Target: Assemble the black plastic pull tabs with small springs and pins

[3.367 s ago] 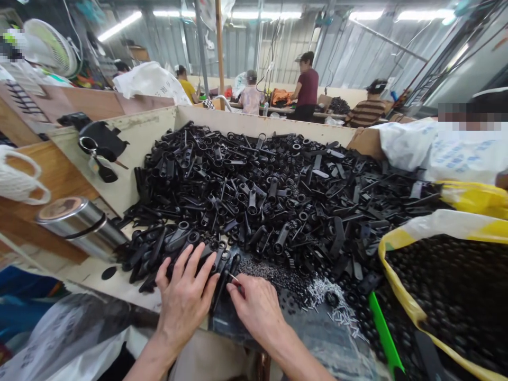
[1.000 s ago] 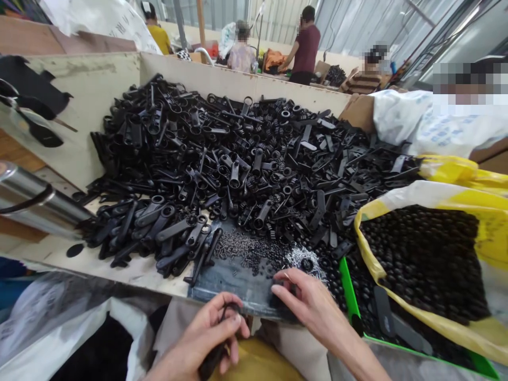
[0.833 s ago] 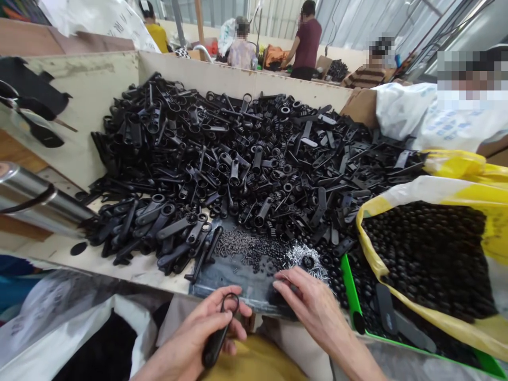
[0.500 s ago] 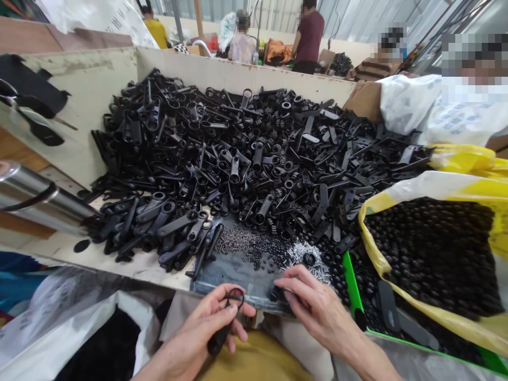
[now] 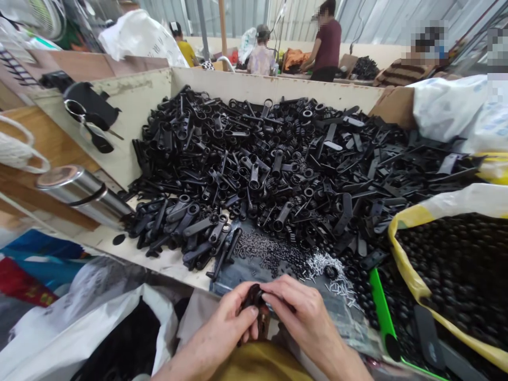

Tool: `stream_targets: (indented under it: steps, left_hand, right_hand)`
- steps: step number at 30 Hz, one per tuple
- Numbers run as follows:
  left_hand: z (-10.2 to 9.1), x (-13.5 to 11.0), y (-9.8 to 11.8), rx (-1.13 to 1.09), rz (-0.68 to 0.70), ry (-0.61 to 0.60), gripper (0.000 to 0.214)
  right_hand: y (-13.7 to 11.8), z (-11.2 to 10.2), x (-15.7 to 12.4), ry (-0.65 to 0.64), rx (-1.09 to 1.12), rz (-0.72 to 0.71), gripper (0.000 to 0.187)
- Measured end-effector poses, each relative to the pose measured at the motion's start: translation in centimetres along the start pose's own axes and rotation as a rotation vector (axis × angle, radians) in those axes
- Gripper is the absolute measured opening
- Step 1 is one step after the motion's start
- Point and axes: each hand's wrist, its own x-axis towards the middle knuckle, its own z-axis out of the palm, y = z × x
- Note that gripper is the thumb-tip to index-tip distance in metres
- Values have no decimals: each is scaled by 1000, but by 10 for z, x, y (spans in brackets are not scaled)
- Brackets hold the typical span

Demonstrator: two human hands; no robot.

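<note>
My left hand (image 5: 226,325) is closed around a black plastic ring-ended handle (image 5: 254,295), low in front of the bench. At its ring end, the thumb and fingers of my right hand (image 5: 304,312) are pinched together; whatever they grip is hidden. Both hands meet at this part. Just beyond them lies a dark worn mat (image 5: 234,278). On it are small brownish-grey pieces (image 5: 250,246), small black pieces (image 5: 283,254) and a heap of silvery pins (image 5: 325,264). To the left, several assembled-looking black handles (image 5: 198,233) lie in a pile.
A big heap of black plastic parts (image 5: 278,164) fills the walled bench. At left stand a steel flask (image 5: 79,185) and hanging scissors (image 5: 89,124). A yellow-edged sack (image 5: 405,264) of round black pieces and a green-edged tray (image 5: 383,307) are at right. People work behind.
My right hand has moved left from the mat's edge to the handle in my left hand, and the two now touch it together. The camera view has swung left.
</note>
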Motion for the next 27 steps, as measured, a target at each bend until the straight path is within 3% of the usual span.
stream_targets:
  steps: [7,16,24,27]
  left_hand:
    - [-4,1,-2,54,-9,-1,44]
    - [-14,-3,-24,60,75,80,40]
    - [-13,-16,-3,328,72,26,26]
    - [-13,-20,4,359,76,-17,27]
  right_hand:
    - [1,5,-1,-4,-32,-39,25]
    - [-2,4,-8,-78,-139,-102,30]
    - [-11,0,-7,-173,-263,-194,45]
    - [-13,-2,-10,-199,-232,-180,40]
